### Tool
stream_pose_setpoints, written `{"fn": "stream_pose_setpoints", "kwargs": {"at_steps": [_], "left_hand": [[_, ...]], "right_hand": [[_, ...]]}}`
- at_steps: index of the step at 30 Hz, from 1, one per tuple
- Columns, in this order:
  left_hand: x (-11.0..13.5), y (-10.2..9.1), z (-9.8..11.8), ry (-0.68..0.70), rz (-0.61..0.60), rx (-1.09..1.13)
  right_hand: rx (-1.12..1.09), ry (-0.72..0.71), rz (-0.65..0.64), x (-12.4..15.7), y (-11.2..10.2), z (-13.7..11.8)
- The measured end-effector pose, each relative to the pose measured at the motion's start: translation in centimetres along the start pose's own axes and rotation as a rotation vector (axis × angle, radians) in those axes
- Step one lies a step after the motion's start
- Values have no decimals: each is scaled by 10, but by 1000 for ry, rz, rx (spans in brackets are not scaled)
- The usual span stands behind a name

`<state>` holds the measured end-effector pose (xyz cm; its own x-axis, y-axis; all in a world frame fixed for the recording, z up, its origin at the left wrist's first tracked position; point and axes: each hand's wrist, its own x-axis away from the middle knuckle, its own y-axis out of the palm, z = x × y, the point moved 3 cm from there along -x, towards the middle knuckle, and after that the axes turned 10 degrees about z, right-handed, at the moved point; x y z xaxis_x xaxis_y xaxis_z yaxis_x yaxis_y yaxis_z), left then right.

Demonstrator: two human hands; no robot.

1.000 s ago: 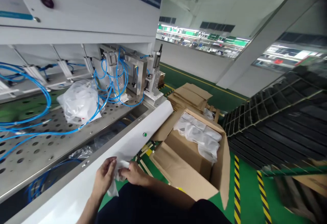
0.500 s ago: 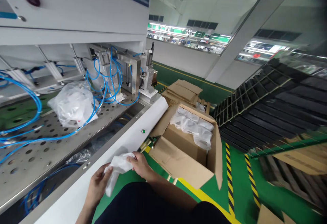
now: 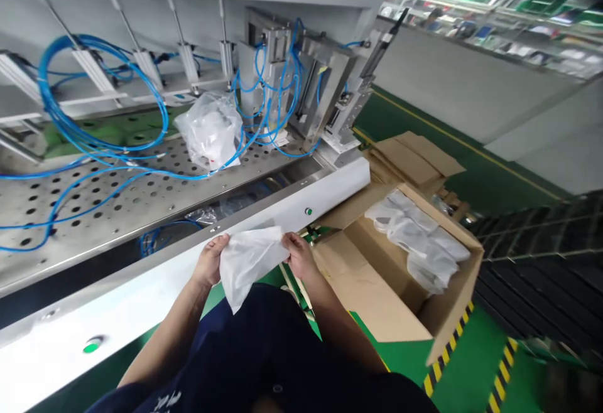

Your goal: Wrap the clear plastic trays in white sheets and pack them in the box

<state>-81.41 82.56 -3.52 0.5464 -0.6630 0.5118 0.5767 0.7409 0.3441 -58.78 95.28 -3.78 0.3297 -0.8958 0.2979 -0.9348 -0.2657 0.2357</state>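
Nearest, at the lower edge, a dark blue garment point(image 3: 264, 350) bears pale characters too small to read. Just above it, the left hand point(image 3: 210, 263) and the right hand point(image 3: 299, 256) each pinch an upper edge of a thin white bag point(image 3: 249, 261) between thumb and fingers. The bag is stretched between the hands, its lower corner hanging to a point over the garment. Directly behind runs the machine's white front rail point(image 3: 141, 300), carrying a green button point(image 3: 308, 211). To the right, an open cardboard box point(image 3: 455, 305) on the green floor holds a heap of similar white bags point(image 3: 417, 243). Hazard stripes point(image 3: 443, 372) run beside the box. Farther back, a perforated steel plate point(image 3: 94, 212) carries looping blue hoses point(image 3: 101, 64) and a crumpled clear plastic bag point(image 3: 210, 130). Flattened cardboard point(image 3: 414, 159) lies beyond the box.
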Motion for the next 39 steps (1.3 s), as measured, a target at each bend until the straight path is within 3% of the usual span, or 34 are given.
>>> {"fn": "stream_pose_setpoints", "kwargs": {"at_steps": [3,7,9,11,14,18,24,30,35,39], "left_hand": [[-3,-13,6,110,124,-106],[6,-21,22,314,269,-236],[18,-12,29,400,179,-341],[34,4,30,392,-57,-415],[55,27,26,271,-346,-442],[67,38,13,98,-508,-433],[58,39,-3,88,-553,-320],[52,43,-2,287,-675,-403],[41,33,-11,383,-541,-487],[32,28,-13,458,-520,-584]], "right_hand": [[21,-28,-4,0,2,-7],[125,-136,94,-3,4,-24],[185,-183,109,-2,9,-31],[254,-248,85,3,18,-37],[342,-347,31,15,34,-40],[381,-399,-29,31,49,-40],[427,-383,-201,41,54,-37],[536,-323,-346,41,52,-36],[581,-318,-439,44,53,-42],[606,-355,-464,46,55,-49]]}}
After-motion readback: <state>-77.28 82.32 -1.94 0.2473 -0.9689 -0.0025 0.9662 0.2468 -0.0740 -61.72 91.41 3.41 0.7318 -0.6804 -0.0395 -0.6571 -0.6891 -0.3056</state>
